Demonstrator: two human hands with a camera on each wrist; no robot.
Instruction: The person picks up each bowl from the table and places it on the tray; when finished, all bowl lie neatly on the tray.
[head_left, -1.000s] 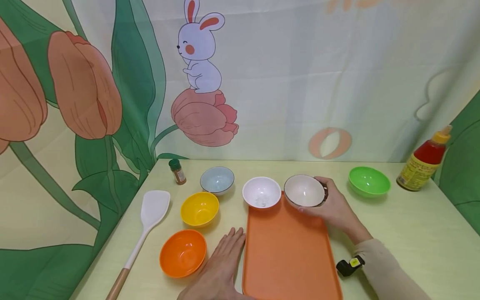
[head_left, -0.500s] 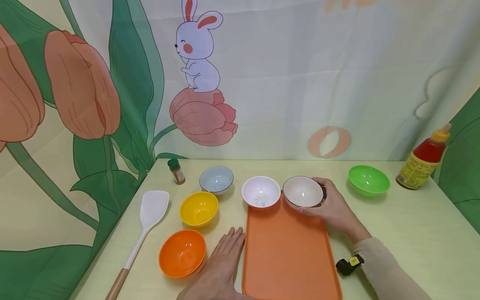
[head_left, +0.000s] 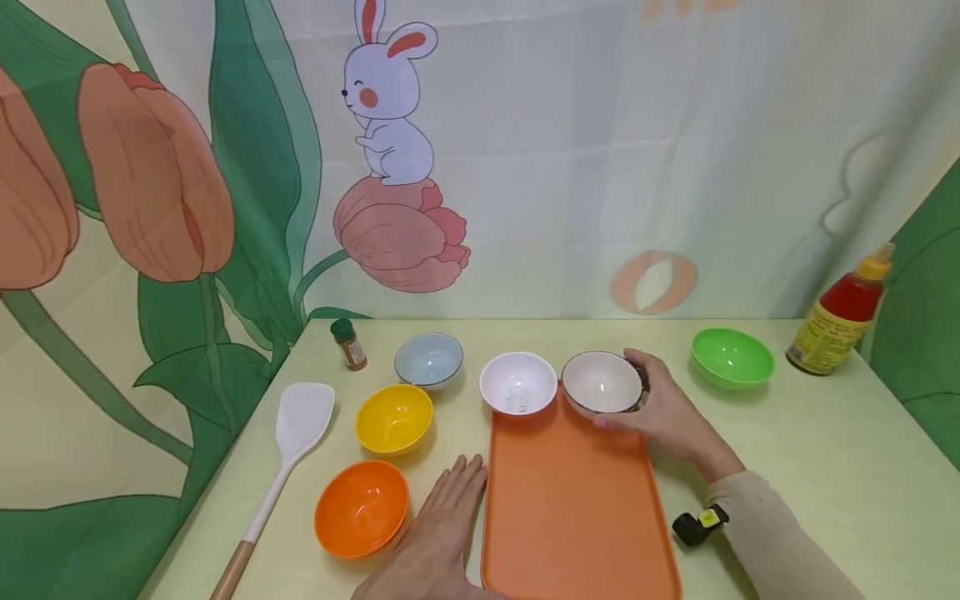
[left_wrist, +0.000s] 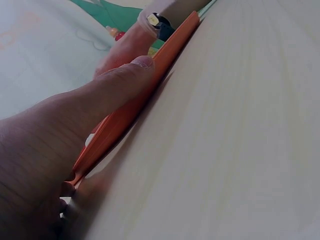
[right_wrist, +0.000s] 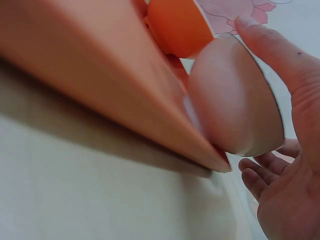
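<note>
My right hand point(head_left: 663, 408) holds a cream bowl with a dark rim point(head_left: 602, 383) at its right side, thumb on the near side and fingers toward the back. The bowl stands at the far right end of an orange tray point(head_left: 577, 508). Beside it, at the far left end, is a bowl white inside and orange outside point(head_left: 517, 382). My left hand point(head_left: 438, 533) lies along the tray's left side with straight fingers. In the left wrist view, its thumb point(left_wrist: 117, 85) lies across the rim of the tray point(left_wrist: 135, 102). The right wrist view shows the cream bowl point(right_wrist: 232, 100) from below.
Left of the tray are an orange bowl point(head_left: 362, 508), a yellow bowl point(head_left: 394, 419), a pale blue bowl point(head_left: 429, 360), a spice jar point(head_left: 349, 344) and a white spatula point(head_left: 303, 412). A green bowl point(head_left: 732, 358) and a red sauce bottle point(head_left: 838, 312) stand at the right.
The head view has shifted slightly, so everything appears a little further left. Both hands keep nearly the same place, and the cream bowl has barely moved against the tray.
</note>
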